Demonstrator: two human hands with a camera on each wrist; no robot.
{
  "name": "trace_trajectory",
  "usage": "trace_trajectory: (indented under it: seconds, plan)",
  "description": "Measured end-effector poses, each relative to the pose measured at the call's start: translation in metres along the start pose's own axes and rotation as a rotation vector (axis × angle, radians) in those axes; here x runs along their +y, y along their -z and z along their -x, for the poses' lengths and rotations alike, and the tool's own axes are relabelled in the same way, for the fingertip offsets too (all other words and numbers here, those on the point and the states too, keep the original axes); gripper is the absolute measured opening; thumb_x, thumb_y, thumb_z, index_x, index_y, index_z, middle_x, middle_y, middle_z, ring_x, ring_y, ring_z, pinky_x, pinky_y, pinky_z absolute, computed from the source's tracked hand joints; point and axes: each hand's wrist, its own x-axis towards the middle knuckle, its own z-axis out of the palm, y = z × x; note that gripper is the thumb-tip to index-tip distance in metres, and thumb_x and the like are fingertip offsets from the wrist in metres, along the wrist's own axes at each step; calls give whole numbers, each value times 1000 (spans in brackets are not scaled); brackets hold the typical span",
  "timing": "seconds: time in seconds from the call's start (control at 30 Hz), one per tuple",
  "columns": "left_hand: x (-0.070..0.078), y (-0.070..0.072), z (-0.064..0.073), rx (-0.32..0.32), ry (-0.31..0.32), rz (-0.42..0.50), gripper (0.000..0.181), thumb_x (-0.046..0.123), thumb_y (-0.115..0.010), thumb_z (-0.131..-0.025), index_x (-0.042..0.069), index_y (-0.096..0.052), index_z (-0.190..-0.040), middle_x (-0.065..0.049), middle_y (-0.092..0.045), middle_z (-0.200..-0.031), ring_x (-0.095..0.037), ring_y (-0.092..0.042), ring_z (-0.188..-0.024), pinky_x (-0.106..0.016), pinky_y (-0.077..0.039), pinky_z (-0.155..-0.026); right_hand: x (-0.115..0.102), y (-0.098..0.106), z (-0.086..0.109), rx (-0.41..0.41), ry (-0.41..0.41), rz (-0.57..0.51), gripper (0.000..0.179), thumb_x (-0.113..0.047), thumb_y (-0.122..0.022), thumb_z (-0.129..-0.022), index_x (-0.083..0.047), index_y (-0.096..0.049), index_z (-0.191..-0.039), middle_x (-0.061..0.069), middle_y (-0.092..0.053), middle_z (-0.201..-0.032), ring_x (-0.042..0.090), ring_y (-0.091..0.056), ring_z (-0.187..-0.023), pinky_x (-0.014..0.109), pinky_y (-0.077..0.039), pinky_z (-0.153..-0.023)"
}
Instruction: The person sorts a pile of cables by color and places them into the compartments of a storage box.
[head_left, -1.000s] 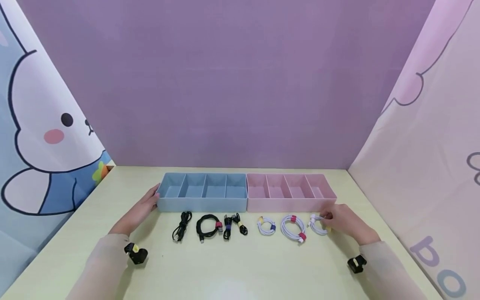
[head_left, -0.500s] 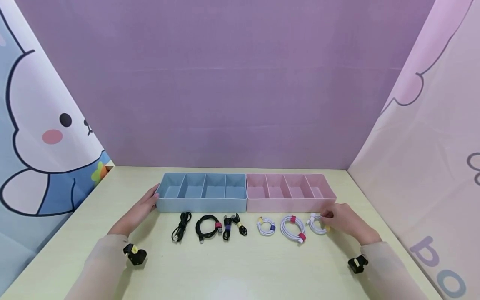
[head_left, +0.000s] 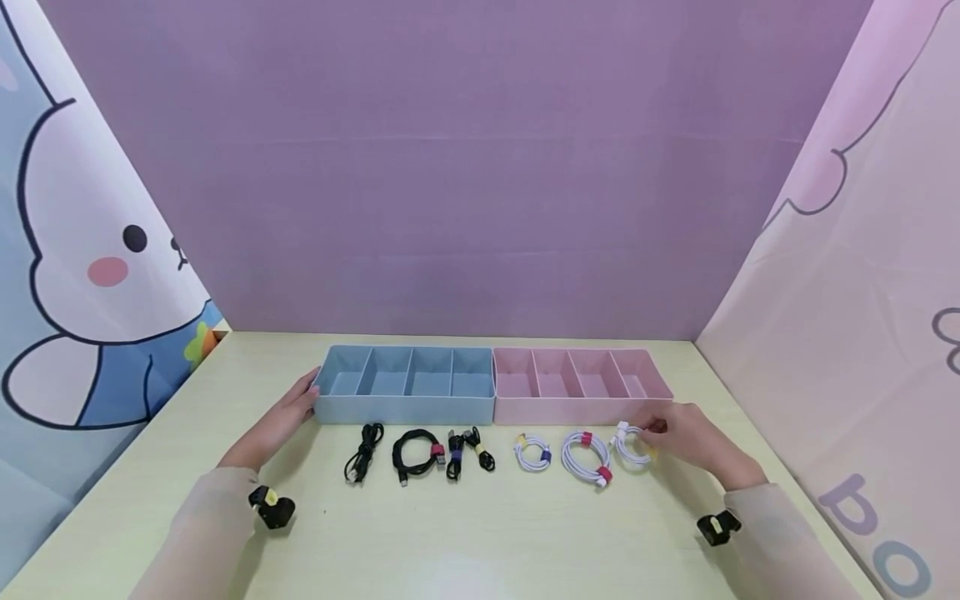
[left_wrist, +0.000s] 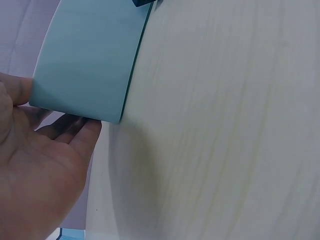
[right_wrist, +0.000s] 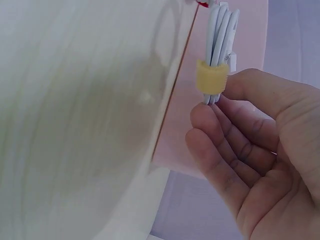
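Note:
At the left end of the blue divided organizer box (head_left: 403,410), my left hand (head_left: 279,423) rests against the end wall. The left wrist view shows the thumb at the top corner and the fingers along the end of the box (left_wrist: 90,60). My right hand (head_left: 693,442) pinches a coiled white cable (head_left: 632,446) between thumb and fingertips, by its yellow strap (right_wrist: 212,77). That coil is tilted up off the table, its shadow below it, in front of the pink divided organizer box (head_left: 581,411).
Both boxes stand end to end. In front lie a white coil with red straps (head_left: 587,458), a smaller white coil (head_left: 532,453), and black cables: a bundle (head_left: 364,452), a loop (head_left: 417,454) and two short ones (head_left: 454,457). A purple backdrop (head_left: 465,167) stands behind.
My right hand has raised the white cable slightly from the table and shifted it a little to the left. The left hand and the other cables stay put.

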Motion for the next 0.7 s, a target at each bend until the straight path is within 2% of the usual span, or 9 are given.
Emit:
trace_trajectory:
  seconds: [0.17,0.7]
  plan:
    - [-1,0,-1,3,-4,2,61,43,-24,-99,19,5,-147,-14,6,-151,-36,-3,-136,-52,-17,-107,-6,3,-2,11,11,-16,5,-13,-70,-80,-15,-67,-83,-10,-56,-68,6,-50,-61,20,-46,-52]
    - [1,-1,1,6,6,-8,60,43,-24,-99,21,5,-147,-13,6,-151,-36,-2,-136,-53,-17,-107,-15,6,-8,25,21,-2,4,-15,-70,-80,-15,-70,-84,-11,-59,-69,6,-54,-64,21,-49,-56]
